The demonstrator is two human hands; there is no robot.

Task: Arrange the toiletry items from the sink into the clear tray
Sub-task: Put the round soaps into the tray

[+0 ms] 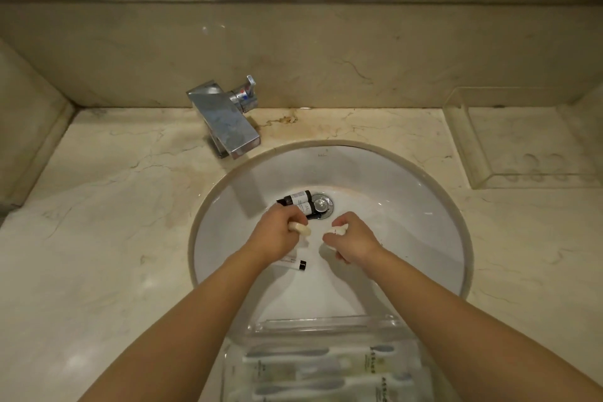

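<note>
— While both hands are down in the sink (408,192), what else is around?

— A shiny square tap (225,121) sits on the marble counter (107,215) at the back left. An empty clear box (518,140) sits far off at the back right. The drain plug (321,204) is in the middle of the bowl.

— Is anything in the way?

— The near clear tray (326,325) hangs a little over the sink's front edge, between the two arms. Wrapped toothbrushes (326,365) lie flat in it, side by side. The left arm covers part of a small white tube (295,264).

— What do the hands have?

— The left hand (277,235) is curled around a small cream thing (301,228), maybe soap. One end pokes out past the fingers. The right hand (350,238) is closed around a little white thing (337,231). I cannot tell what that is.

— What is left in the sink?

— Two small dark bottles (298,201) lie on their sides, touching each other, just beside the plug. They have pale labels and dark caps. The white tube has a black cap and lies on the bowl under the left wrist.
</note>
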